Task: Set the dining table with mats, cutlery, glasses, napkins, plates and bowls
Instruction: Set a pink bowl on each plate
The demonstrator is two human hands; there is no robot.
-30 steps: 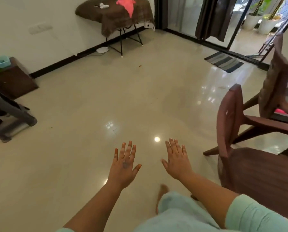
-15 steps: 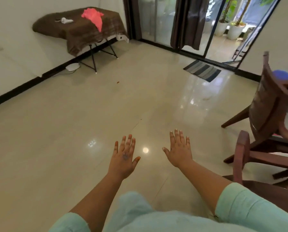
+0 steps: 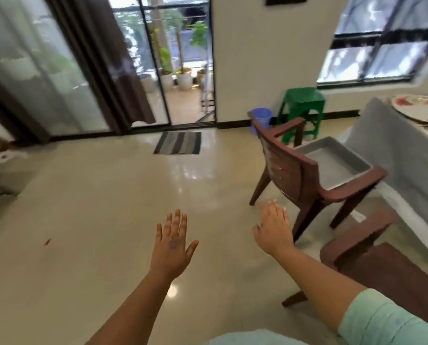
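Both hands, left (image 3: 173, 245) and right (image 3: 274, 230), are spread flat and hold nothing; the counter (image 3: 394, 155) with round mats (image 3: 418, 108) lies right; the brown chair (image 3: 307, 170) between could snag a hasty step

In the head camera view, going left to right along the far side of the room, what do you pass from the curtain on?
Brown curtain → glass door → blue bin → green stool → window → round mat on the grey-clothed table.
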